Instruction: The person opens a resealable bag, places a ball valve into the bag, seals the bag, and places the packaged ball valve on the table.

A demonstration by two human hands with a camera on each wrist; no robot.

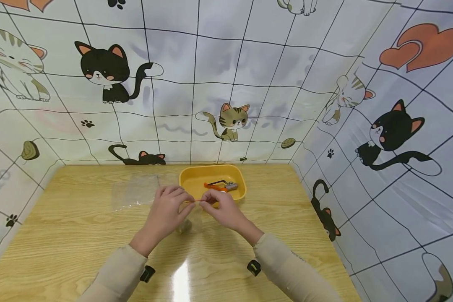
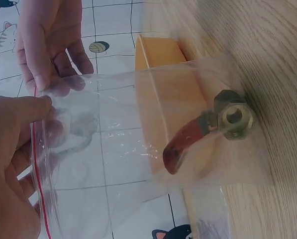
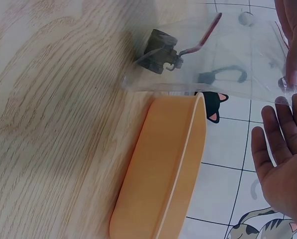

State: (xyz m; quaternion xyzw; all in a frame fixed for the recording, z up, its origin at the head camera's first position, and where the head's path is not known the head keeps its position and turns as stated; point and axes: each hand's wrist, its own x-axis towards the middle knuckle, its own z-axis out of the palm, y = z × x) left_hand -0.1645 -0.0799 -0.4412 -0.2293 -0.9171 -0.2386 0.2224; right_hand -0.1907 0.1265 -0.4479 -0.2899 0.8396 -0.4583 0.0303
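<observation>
A clear zip-lock bag [image 2: 121,124] hangs upright between both hands, with a red line along its top seal [image 1: 193,201]. Inside, at the bottom, lies a brass ball valve [image 2: 234,118] with a red lever handle [image 2: 183,147]. My left hand [image 1: 167,209] pinches the bag's top edge between thumb and fingers. At the corner of that same edge, my right hand [image 1: 224,212] pinches with thumb and forefinger, its other fingers spread loosely in the right wrist view. The valve hangs low over the wooden table [image 1: 75,235], in front of a yellow tray [image 1: 194,180].
The tray holds several small parts, among them an orange-handled piece [image 1: 215,187] and a grey fitting [image 1: 231,186]. Flat clear plastic bags [image 1: 132,193] lie left of the tray. A cat-patterned curtain [image 1: 196,84] stands behind the table and along its right side.
</observation>
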